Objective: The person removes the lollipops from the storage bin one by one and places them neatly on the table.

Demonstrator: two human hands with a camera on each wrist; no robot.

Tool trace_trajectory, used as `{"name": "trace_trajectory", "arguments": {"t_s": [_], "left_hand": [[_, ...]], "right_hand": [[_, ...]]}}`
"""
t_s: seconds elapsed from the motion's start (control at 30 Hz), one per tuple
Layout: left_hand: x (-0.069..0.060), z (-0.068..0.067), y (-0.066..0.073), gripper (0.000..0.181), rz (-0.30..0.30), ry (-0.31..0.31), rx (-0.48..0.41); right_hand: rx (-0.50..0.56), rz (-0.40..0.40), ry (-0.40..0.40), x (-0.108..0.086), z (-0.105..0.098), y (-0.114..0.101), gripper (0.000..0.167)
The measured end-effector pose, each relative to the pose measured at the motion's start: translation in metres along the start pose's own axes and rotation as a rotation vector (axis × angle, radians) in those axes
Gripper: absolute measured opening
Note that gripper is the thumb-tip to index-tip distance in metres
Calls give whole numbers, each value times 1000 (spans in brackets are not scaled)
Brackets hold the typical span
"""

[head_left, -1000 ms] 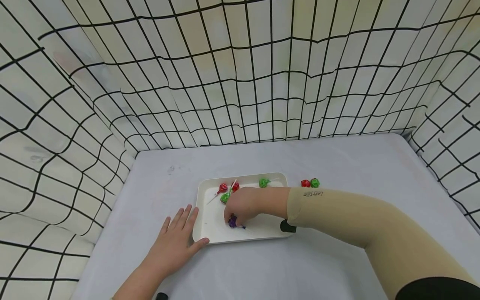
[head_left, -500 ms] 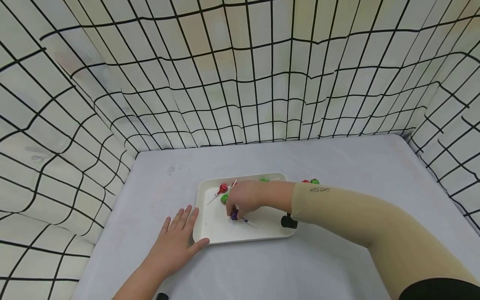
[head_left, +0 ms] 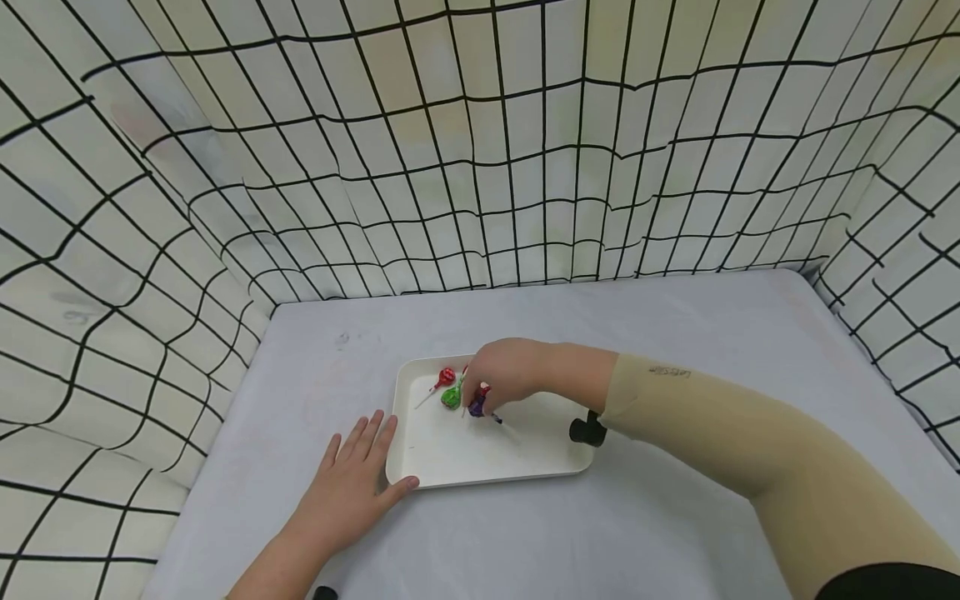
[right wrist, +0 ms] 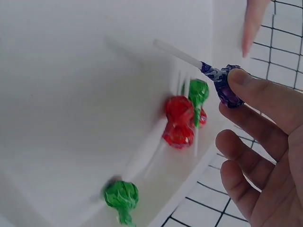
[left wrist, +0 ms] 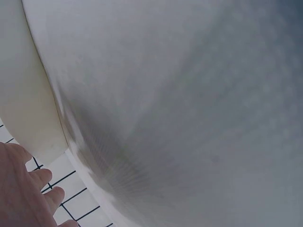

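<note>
Pinching one purple lollipop [right wrist: 230, 94]: right hand [head_left: 501, 372], thumb pressing the wrapped head against the forefinger, the other visible fingers curving loosely and holding nothing. Stick projecting free of the grip, pointing out over the tray floor.

Location of held piece: hovering, by the right wrist view, above the white tray [head_left: 480, 462], closer to its far side than its near side.

Left hand [head_left: 354, 471]: lying palm down beside the tray's left end, fingers straightening and spreading apart, gripping nothing; thumb tip meeting the near left corner, actual contact being hard to tell.

Stock in tray: one red lollipop [head_left: 446, 377] and one green lollipop [head_left: 451, 397], lying close together toward the left; red wrappers [right wrist: 179, 118] showing near the held piece, their count staying unclear where they are overlapping. Second green lollipop [right wrist: 121, 195], lying apart from these, beside the tray wall.

Support: covered worktop [head_left: 315, 350], carrying the tray.

Step in hand, as judged: right hand is positioning the purple piece beside the group, release not yet happening; left hand is probably steadying the tray. Next move, as judged: calling for a light pinch, a stick clearing its neighbours, and a gentle lowering before any letting go
</note>
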State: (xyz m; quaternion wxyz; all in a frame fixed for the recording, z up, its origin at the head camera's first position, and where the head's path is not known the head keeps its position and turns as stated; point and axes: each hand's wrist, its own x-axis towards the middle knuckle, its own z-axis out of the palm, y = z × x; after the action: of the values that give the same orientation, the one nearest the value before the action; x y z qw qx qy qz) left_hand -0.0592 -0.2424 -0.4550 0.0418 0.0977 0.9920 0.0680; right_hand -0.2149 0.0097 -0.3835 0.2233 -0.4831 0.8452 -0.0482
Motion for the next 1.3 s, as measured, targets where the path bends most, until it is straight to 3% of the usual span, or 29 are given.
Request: {"name": "trace_trajectory", "arguments": {"t_s": [0.27, 0.6, 0.77, 1.07, 1.3], "left_hand": [[0, 2, 0, 97, -8, -2, -10], [2, 3, -2, 100, -13, -11, -16], [2, 3, -2, 99, -7, -10, -10], [3, 1, -2, 97, 4, -8, -3], [2, 0, -1, 95, -4, -13, 3]], "right_hand": [[73, 67, 50, -20, -13, 20, 28], [200, 193, 143, -58, -12, 58, 30], [261, 249, 199, -83, -1, 82, 30], [309, 390, 232, -137, 29, 129, 29], [323, 461, 267, -173, 37, 148, 31]]}}
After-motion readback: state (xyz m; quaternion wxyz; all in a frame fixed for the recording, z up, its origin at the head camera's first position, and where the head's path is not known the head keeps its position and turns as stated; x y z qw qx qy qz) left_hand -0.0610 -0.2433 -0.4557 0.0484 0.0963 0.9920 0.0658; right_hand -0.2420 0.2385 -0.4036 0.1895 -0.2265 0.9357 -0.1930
